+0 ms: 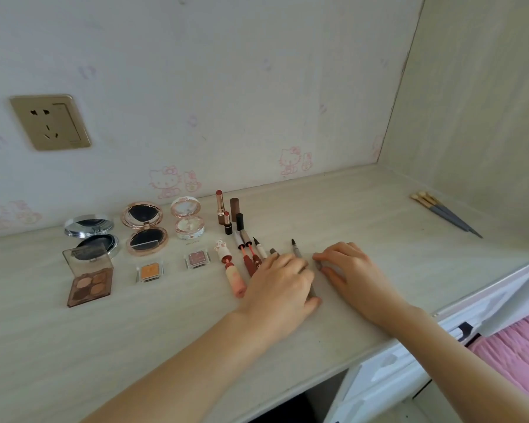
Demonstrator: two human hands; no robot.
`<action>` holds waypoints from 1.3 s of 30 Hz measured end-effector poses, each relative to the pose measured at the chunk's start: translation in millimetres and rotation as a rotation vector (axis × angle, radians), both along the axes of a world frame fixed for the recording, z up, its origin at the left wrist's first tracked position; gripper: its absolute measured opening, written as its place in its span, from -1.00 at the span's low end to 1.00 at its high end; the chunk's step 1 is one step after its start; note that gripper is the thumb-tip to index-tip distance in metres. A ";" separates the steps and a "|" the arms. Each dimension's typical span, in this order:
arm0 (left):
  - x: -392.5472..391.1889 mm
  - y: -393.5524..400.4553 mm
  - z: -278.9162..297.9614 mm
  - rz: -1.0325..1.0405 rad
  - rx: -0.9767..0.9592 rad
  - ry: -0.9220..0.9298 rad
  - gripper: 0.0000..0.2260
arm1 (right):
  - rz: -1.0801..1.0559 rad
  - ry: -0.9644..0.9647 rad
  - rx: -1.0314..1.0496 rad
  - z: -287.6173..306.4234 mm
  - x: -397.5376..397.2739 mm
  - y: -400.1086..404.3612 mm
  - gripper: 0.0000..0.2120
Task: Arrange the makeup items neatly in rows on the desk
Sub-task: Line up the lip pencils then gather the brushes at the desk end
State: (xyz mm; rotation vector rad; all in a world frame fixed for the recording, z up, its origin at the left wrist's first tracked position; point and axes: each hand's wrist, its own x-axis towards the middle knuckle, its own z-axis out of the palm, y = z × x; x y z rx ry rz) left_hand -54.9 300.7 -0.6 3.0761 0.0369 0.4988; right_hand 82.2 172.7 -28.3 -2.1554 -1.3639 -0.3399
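A pale wood-grain table (342, 209) is running along a wall papered with faint pink cartoon cats, a brass socket plate (50, 121) sitting at ten o'clock in the view. The makeup is lying in two rough rows at the centre left: three open mirror compacts (144, 228) at the back, and in front of them a four-pan eyeshadow palette (89, 285), an orange single shadow (150, 271) and a mauve single shadow (197, 259). At twelve o'clock from the hands, two uncapped lipsticks (220, 207) are standing upright with their dark caps beside them. Just below them, lip glosses and liner pens are fanning out side by side, starting with a pink character-topped tube (231, 270).

The left hand (283, 280) is lying palm-down with its fingers curled over the grey pen (297, 251) at the right end of that fan, apparently holding it, its dark tip poking out at twelve o'clock. The right hand (353, 271) is resting just beside it at three o'clock, fingertips lightly bent and seemingly pinching a small grey piece against the table; what the piece is, I cannot tell.

To do this step well, the pen should probably be rolled parallel to its neighbours, tips level and gaps even, with light pressure so the others are not being nudged. Three brushes (443, 213) are lying well apart at two o'clock, not yet brought into the rows.
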 end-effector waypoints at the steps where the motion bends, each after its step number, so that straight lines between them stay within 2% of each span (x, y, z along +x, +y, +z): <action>1: 1.4 0.0 -1.8 0.014 0.009 -0.010 -0.67 | 0.009 0.002 0.000 0.4 -0.4 2.7 -0.80; 4: 2.1 2.8 -0.7 0.058 0.028 0.003 -0.74 | 0.026 0.013 -0.004 1.6 0.1 13.5 -0.80; 6: -2.7 -1.0 13.2 0.103 0.099 0.107 -0.71 | 0.033 0.027 -0.008 2.7 0.7 22.8 -0.80; 9: -6.1 -0.8 28.4 0.226 0.197 0.051 -0.65 | 0.047 0.046 -0.018 2.9 1.9 38.6 -0.80; 14: 2.3 11.2 12.8 0.151 0.019 0.040 -0.74 | 0.058 0.101 -0.024 2.0 2.3 57.7 -0.81; 19: 3.4 18.3 4.0 0.169 -0.023 0.081 -0.75 | 0.072 0.109 -0.026 0.9 1.6 62.1 -0.81; 28: -3.9 20.2 8.6 0.148 -0.044 0.019 -0.75 | 0.115 0.112 -0.003 2.3 -1.8 57.9 -0.81; 39: -1.1 24.8 9.3 0.120 -0.131 -0.063 -0.73 | 0.022 0.111 -0.063 17.4 -0.2 29.0 -0.75</action>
